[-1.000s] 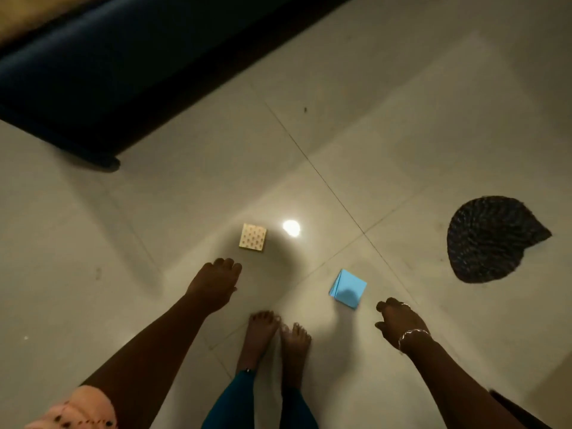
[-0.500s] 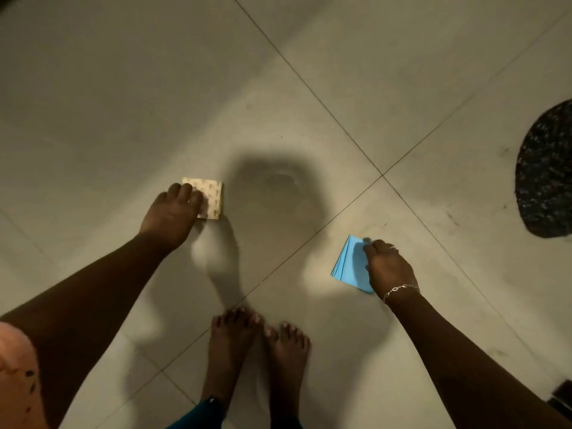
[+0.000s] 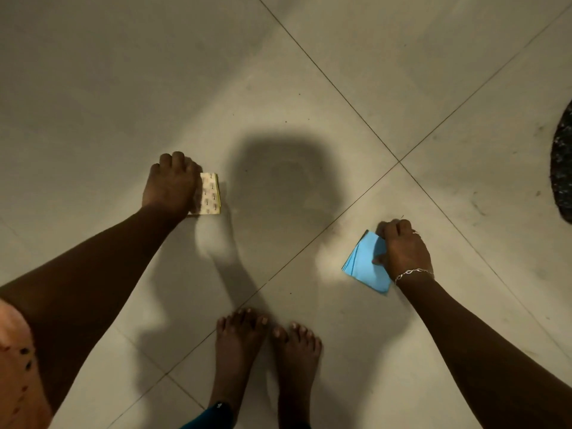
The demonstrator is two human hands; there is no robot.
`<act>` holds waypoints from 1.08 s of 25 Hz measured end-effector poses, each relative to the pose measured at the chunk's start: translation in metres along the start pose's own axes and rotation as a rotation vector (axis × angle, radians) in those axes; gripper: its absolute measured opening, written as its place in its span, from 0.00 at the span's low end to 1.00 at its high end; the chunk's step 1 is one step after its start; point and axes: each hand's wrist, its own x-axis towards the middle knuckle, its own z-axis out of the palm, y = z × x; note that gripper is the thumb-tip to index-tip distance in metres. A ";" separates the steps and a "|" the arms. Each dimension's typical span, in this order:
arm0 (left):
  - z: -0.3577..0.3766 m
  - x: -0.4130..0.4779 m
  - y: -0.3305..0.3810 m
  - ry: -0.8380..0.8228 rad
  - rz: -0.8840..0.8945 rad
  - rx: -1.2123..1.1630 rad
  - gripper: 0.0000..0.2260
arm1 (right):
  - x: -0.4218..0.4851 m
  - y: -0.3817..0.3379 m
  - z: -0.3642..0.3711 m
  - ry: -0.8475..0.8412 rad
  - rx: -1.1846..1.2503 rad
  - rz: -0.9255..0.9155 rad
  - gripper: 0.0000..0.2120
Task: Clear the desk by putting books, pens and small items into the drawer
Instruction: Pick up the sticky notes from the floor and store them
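Head view: left hand (image 3: 171,184), left of centre frame, has its fingers curled over a small patterned notepad (image 3: 211,193) lying on the tiled floor (image 3: 123,88), grasping it. Right hand (image 3: 404,247), right of centre, pinches a blue paper stack (image 3: 362,267), also on the floor. Bare feet (image 3: 266,351) at lower centre; dark mat (image 3: 563,168) at right edge
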 end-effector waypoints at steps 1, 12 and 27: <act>-0.002 -0.002 0.002 -0.005 -0.018 -0.015 0.18 | -0.003 0.000 -0.002 0.002 0.001 0.001 0.26; -0.165 -0.150 0.011 -0.002 -0.099 -0.510 0.13 | -0.160 -0.045 -0.179 0.037 0.005 -0.023 0.16; -0.477 -0.345 -0.055 0.379 -0.146 -0.706 0.10 | -0.389 -0.100 -0.491 0.454 0.246 -0.080 0.07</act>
